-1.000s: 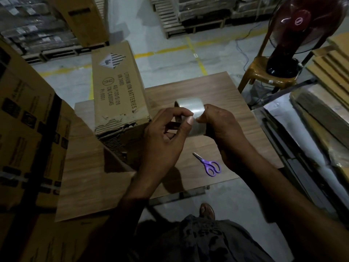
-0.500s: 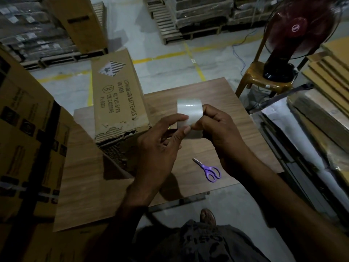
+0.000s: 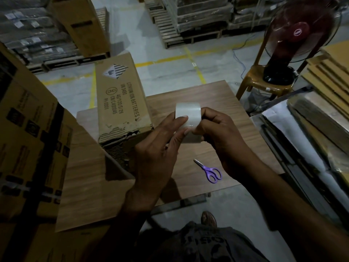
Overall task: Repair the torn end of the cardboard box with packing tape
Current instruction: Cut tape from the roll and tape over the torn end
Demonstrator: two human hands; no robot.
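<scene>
While both hands (image 3: 156, 157) (image 3: 224, 137) grip tape (image 3: 187, 114), box (image 3: 117, 95) lies left.

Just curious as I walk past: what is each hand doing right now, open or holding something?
Left hand: closed, thumb and forefinger pinching the tape roll.
Right hand: closed, gripping the same tape roll.

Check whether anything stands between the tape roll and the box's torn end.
Nothing visible does. The left hand and right hand hold the tape roll just right of the torn end of the cardboard box, with only the left hand itself between. The scissors lie nearer the person, off that path.
</scene>
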